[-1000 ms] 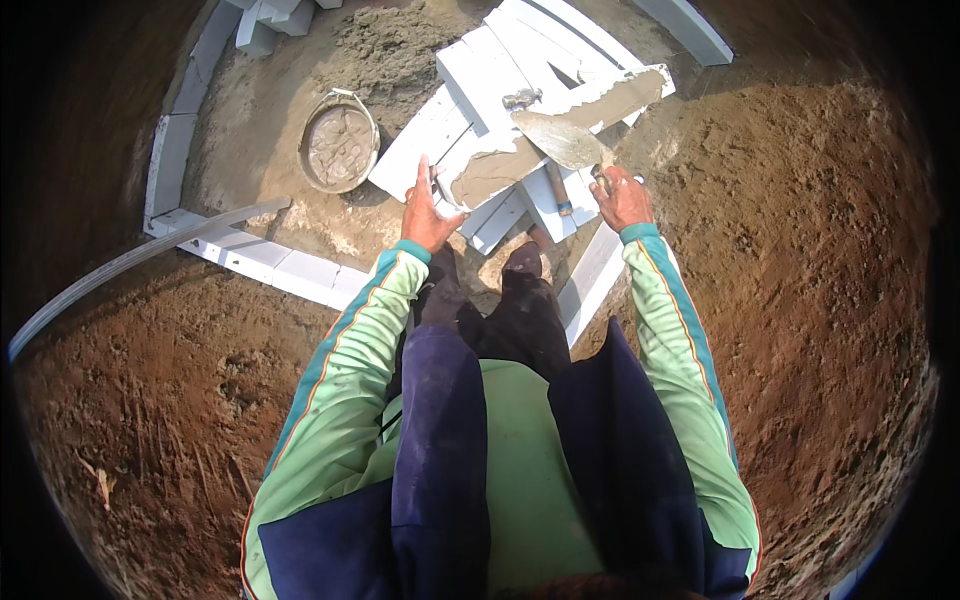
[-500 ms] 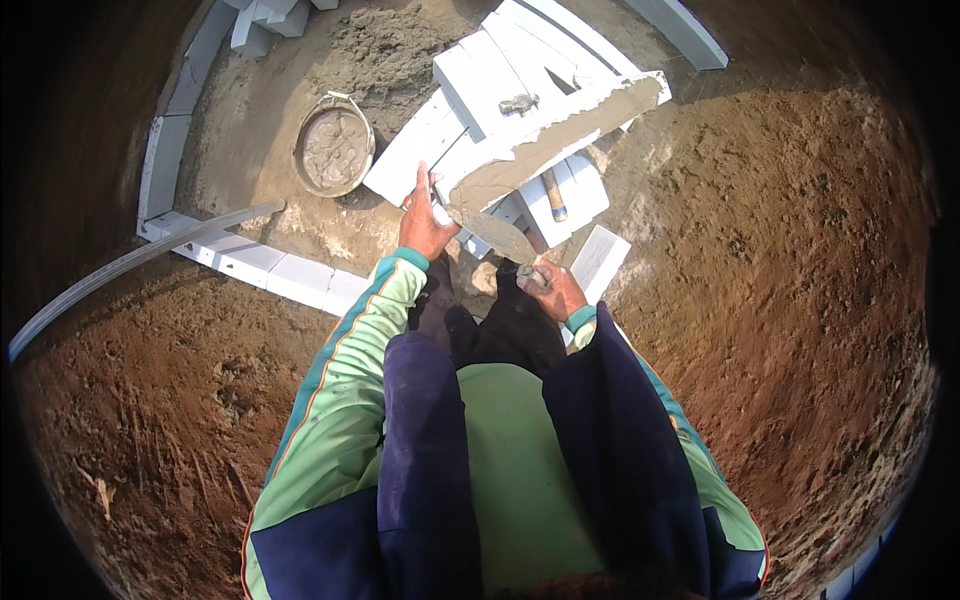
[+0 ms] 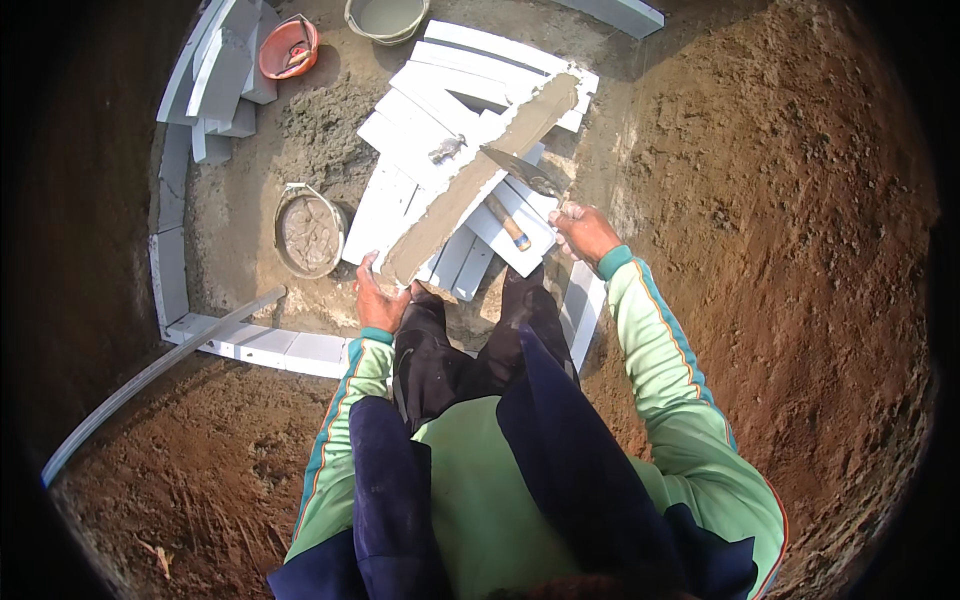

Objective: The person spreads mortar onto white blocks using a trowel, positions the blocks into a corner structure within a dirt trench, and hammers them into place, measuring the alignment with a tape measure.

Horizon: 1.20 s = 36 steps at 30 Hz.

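My left hand (image 3: 378, 300) grips the near end of a long white block, whose upper face carries a grey mortar strip (image 3: 440, 222). The block slants away to the far right above other white blocks. My right hand (image 3: 586, 236) is closed round the handle of a trowel (image 3: 522, 172). The trowel's blade meets the mortar's right edge, about midway along the strip. Beneath the mortared block lies a hammer; its head (image 3: 447, 150) shows on the left and its wooden handle (image 3: 508, 222) on the right. The hammer's middle is hidden.
A bucket of wet mortar (image 3: 310, 235) stands on the left. Farther back are an orange bowl (image 3: 289, 47) with tools and a grey bucket (image 3: 387, 18). White blocks (image 3: 262, 345) edge the pit floor. A long pale bar (image 3: 160, 372) leans at left; an earth wall (image 3: 770, 250) rises at right.
My right hand has moved up and right with the trowel, its blade going from the block's near end to mid-strip. My left hand still holds the near end. The view has shifted.
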Motion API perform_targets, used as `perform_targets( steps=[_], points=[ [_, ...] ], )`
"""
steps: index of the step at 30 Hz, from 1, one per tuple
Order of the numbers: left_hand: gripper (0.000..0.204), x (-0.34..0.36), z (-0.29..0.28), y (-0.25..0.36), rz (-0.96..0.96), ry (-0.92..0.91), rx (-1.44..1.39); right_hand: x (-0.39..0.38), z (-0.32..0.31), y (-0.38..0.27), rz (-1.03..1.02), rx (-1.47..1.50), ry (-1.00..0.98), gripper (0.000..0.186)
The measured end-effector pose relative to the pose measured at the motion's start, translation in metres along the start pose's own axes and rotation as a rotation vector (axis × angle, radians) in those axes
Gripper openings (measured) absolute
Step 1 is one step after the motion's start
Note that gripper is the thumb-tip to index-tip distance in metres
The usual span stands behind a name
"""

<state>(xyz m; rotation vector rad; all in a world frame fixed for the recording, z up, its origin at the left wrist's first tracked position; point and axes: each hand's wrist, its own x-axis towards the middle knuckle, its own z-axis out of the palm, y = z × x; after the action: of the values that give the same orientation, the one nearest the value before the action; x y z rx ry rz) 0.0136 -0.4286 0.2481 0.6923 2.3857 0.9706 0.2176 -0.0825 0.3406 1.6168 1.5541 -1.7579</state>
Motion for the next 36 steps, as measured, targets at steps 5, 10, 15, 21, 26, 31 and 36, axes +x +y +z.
perform_targets(
  steps=[5, 10, 15, 21, 26, 31, 36],
  points=[
    [0.086, -0.001, 0.003, -0.011, -0.045, 0.029, -0.211, 0.060, -0.089, -0.017, -0.050, 0.047, 0.109, 0.030],
    [0.085, -0.003, 0.003, 0.009, -0.147, 0.002, -0.259, 0.118, -0.160, -0.023, -0.114, -0.085, 0.143, 0.042],
    [0.083, -0.003, 0.004, 0.013, -0.198, 0.002, -0.209, 0.134, -0.193, -0.033, -0.219, -0.299, 0.165, 0.040],
    [0.090, -0.003, 0.008, -0.001, -0.266, -0.037, -0.222, 0.143, -0.236, -0.040, -0.020, 0.121, -0.124, 0.043],
    [0.093, -0.006, 0.008, -0.024, -0.280, -0.033, -0.188, 0.148, -0.261, -0.061, -0.150, -0.212, -0.057, 0.047],
    [0.096, -0.007, 0.013, -0.033, -0.351, 0.012, -0.237, 0.150, -0.259, -0.035, -0.321, -0.468, 0.313, 0.072],
    [0.100, -0.010, 0.013, -0.068, -0.402, 0.008, -0.282, 0.189, -0.250, 0.039, -0.411, -0.090, 0.291, 0.086]
  ],
)
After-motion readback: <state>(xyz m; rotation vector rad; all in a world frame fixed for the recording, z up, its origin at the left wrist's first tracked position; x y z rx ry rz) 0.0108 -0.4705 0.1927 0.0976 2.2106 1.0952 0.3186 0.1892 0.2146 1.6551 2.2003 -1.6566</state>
